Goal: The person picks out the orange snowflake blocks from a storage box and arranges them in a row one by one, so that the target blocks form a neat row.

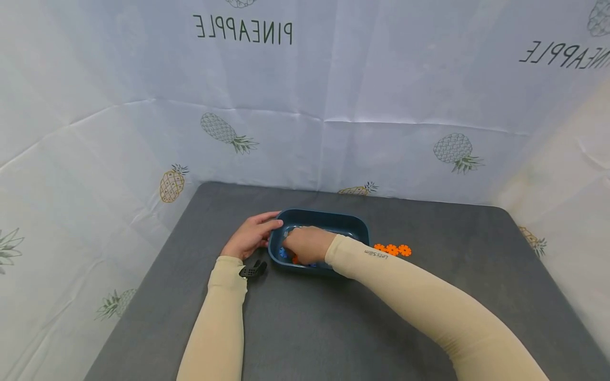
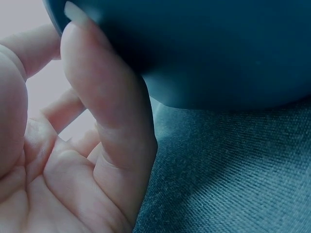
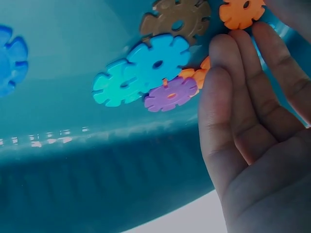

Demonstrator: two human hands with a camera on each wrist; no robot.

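My left hand (image 1: 251,235) holds the left end of a dark blue plastic tub (image 1: 329,216), thumb at its rim. In the left wrist view the thumb (image 2: 107,97) bends against the tub's outer wall. My right hand (image 1: 308,244) reaches down inside the tub. In the right wrist view an orange notched flower-shaped disc (image 3: 241,13) sits between its fingertips and thumb. Close to those fingers lie a brown disc (image 3: 187,19), a light blue disc (image 3: 160,56), a turquoise disc (image 3: 114,87) and a purple disc (image 3: 170,94), partly overlapping. Another orange disc is mostly hidden behind the fingers.
Three orange discs (image 1: 392,249) lie in a row on the grey table (image 1: 305,323), right of the tub. A blue disc (image 3: 9,60) lies apart inside the tub. A white pineapple-print curtain (image 1: 314,106) stands behind the table.
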